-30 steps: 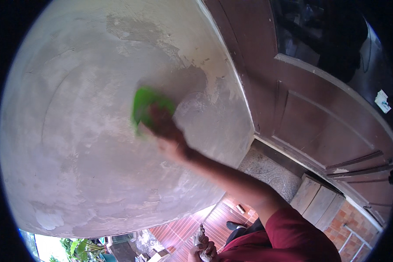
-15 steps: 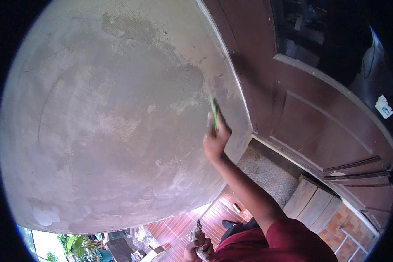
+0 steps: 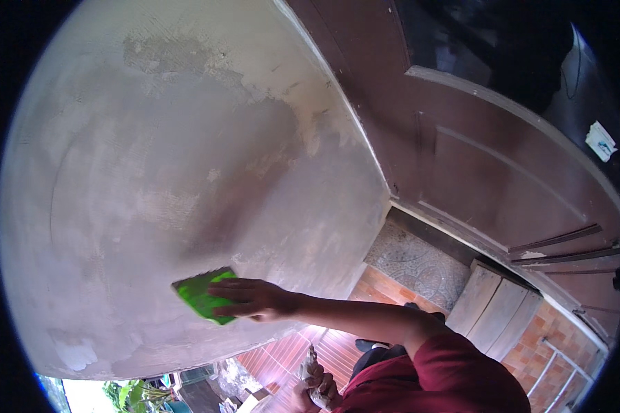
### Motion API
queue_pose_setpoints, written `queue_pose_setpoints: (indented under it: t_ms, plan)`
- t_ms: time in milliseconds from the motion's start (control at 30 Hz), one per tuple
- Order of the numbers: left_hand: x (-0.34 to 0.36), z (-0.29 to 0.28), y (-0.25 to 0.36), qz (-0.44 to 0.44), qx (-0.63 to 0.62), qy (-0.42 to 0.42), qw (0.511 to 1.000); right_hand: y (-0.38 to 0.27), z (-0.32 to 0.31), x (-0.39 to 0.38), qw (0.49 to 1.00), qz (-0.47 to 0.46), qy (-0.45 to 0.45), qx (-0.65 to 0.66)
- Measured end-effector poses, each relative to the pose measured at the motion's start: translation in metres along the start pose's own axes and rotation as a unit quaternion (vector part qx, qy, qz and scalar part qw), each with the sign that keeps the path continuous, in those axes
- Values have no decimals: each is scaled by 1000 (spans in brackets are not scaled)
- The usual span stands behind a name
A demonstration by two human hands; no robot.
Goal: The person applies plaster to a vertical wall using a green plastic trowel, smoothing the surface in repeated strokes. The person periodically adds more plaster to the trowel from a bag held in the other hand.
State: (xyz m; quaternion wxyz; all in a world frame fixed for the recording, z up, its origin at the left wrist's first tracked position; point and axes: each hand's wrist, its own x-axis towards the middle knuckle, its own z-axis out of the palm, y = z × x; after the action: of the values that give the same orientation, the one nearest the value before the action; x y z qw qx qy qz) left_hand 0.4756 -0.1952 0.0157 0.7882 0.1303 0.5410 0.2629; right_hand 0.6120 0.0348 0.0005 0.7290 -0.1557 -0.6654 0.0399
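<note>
Green scraper (image 3: 201, 294) now lower, R grip (image 3: 256, 301) clamps it; L grip (image 3: 315, 387) clamps grey obj (image 3: 311, 357).

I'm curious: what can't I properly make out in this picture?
All in the head view:
Green scraper: the right hand covers part, and its side facing the wall is hidden.
Grey-smeared object: the left hand wraps around it, so its kind is unclear.
Brown door: cut off by the picture's upper edge.
Glass pane: too dark to see behind.
</note>
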Motion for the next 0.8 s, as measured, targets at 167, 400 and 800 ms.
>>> queue_pose_setpoints:
  t_ms: [167, 400, 800]
  plan:
    - [0, -8, -4, 0, -69, 3, 998, 41, -93, -17, 925, 217, 258, -178]
    - [-14, -21, -11, -17, -119, 45, 992, 136, -164, 30, 914, 106, 302, -249]
    - [-1, -15, -7, -7, -87, 17, 996, 25, -56, -32, 998, 53, 13, 2]
